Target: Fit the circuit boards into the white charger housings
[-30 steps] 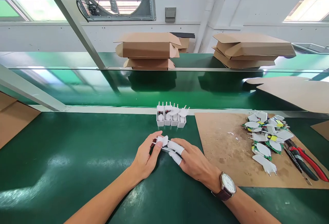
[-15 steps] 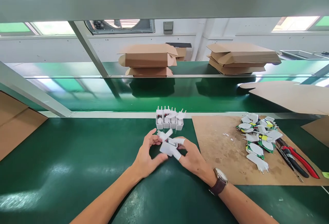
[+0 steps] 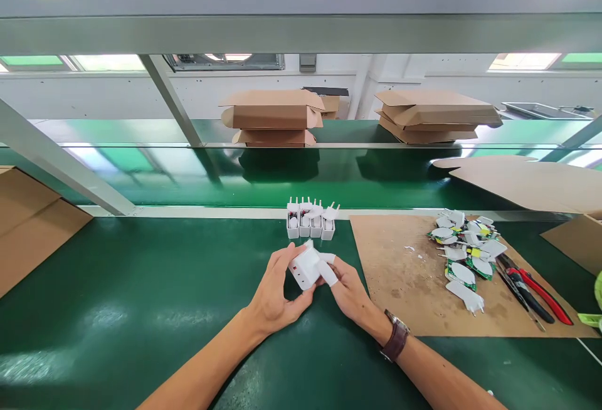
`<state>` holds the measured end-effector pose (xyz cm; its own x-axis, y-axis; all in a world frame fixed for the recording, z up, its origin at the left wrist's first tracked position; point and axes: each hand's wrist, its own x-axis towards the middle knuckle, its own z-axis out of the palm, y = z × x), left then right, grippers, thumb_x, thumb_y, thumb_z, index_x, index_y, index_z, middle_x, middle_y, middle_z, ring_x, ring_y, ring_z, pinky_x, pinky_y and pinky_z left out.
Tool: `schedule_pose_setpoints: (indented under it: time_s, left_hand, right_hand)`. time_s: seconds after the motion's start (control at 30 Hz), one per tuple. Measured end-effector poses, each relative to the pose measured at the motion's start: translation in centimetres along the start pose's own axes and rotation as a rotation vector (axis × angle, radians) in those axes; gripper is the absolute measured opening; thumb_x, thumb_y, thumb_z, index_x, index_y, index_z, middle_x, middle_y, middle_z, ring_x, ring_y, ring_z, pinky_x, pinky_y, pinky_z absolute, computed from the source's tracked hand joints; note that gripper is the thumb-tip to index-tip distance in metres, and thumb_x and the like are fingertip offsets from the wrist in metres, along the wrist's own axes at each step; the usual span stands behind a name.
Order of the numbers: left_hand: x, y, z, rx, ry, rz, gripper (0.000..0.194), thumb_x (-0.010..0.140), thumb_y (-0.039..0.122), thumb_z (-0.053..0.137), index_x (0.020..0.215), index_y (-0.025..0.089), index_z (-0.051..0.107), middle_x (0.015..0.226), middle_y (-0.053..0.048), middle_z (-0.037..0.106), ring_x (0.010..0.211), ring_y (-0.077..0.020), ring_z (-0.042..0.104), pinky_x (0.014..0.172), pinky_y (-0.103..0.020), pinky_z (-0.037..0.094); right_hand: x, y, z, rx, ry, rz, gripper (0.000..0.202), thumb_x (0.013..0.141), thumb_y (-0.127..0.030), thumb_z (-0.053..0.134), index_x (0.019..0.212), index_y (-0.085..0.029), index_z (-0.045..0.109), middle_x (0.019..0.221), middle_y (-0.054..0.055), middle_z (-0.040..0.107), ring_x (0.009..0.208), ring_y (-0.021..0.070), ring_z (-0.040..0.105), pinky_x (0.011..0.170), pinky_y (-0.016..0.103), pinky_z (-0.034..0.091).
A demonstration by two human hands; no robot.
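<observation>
A small white plug-in adapter housing point(image 3: 305, 267) is held over the green work surface, tilted, with a slotted face turned to the lower left. My left hand point(image 3: 277, 294) grips its left side between thumb and fingers. On the right side, my right hand point(image 3: 345, 284) also closes on it; white covers sit on two of its fingertips. Part of the housing is hidden behind the fingers. Just beyond stand several similar white housings point(image 3: 310, 225) in a row, open, with round parts inside and pins on the pieces at their tops.
Right of my hands, a brown board point(image 3: 395, 272) carries a pile of green circuit boards with white parts point(image 3: 465, 253), red-and-black pliers point(image 3: 531, 288) and tweezers point(image 3: 520, 294). Flattened cartons point(image 3: 273, 115) are stacked at the back. A cardboard box point(image 3: 37, 228) stands at left.
The white housing has been turned, so its slotted face now shows and its opening no longer does. My left fingers have closed onto it. The camera view has tilted up slightly.
</observation>
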<state>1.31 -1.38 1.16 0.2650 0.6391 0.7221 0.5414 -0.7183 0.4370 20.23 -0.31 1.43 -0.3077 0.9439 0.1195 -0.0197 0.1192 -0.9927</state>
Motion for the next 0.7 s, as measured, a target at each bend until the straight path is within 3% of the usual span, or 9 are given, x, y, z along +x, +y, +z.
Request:
schedule_pose_setpoints:
  time_s: [0.13,0.27,0.37,0.47,0.6,0.7]
  left_hand:
    - [0.3,-1.8,-0.9,0.141,0.105,-0.135,0.081,0.086,0.023,0.072,0.157,0.023,0.034,0.122,-0.013,0.07,0.117,-0.0302,0.06,0.099,-0.05,0.054]
    - [1.4,-5.6,-2.3,0.064,0.234,-0.492,0.082,0.082,0.037,0.078,0.152,0.024,0.04,0.127,-0.013,0.066,0.107,-0.0262,0.065,0.099,-0.049,0.055]
    - [2.5,-8.4,-2.5,-0.117,0.171,-0.71,0.081,0.08,0.04,0.078,0.15,0.024,0.04,0.138,-0.014,0.062,0.109,-0.0257,0.068,0.105,-0.05,0.053]
    - [3.5,-9.9,-1.7,-0.248,0.044,-0.776,0.079,0.077,0.034,0.079,0.148,0.023,0.044,0.137,-0.013,0.066,0.108,-0.0253,0.07,0.104,-0.049,0.054]
    - [4.4,-10.6,-0.2,-0.291,-0.041,-0.845,0.079,0.069,0.02,0.084,0.142,0.018,0.053,0.129,-0.015,0.072,0.091,-0.0218,0.074,0.092,-0.042,0.061]
    - [5.3,-11.1,0.7,-0.303,-0.046,-0.888,0.08,0.07,0.012,0.083,0.144,0.018,0.053,0.134,-0.018,0.07,0.094,-0.0245,0.075,0.094,-0.043,0.06]
  right_hand:
    - [-0.4,-0.8,0.2,-0.124,0.082,-0.219,0.029,0.104,-0.043,0.053,0.124,-0.027,0.067,0.111,0.007,0.076,0.093,0.022,0.076,0.089,0.042,0.065]
    - [-0.2,-0.6,-0.3,-0.315,0.182,-0.346,0.025,0.103,-0.03,0.052,0.122,-0.026,0.068,0.113,0.008,0.073,0.099,0.0208,0.073,0.09,0.039,0.063]
    - [1.0,1.0,-1.7,-0.378,0.335,-0.267,0.032,0.099,-0.029,0.053,0.129,-0.023,0.063,0.114,0.01,0.069,0.096,0.0212,0.07,0.084,0.039,0.065]
    - [2.8,3.0,-3.5,-0.365,0.42,-0.081,0.046,0.09,-0.03,0.06,0.135,-0.019,0.057,0.121,0.014,0.065,0.101,0.0252,0.069,0.086,0.045,0.064]
    - [5.5,4.2,-4.8,-0.339,0.357,0.0,0.046,0.081,-0.026,0.063,0.126,-0.018,0.059,0.119,0.015,0.07,0.107,0.0286,0.071,0.092,0.048,0.063]
    - [7.5,3.5,-4.7,-0.321,0.309,0.01,0.047,0.08,-0.023,0.062,0.127,-0.019,0.059,0.117,0.013,0.074,0.106,0.0277,0.074,0.094,0.046,0.062]
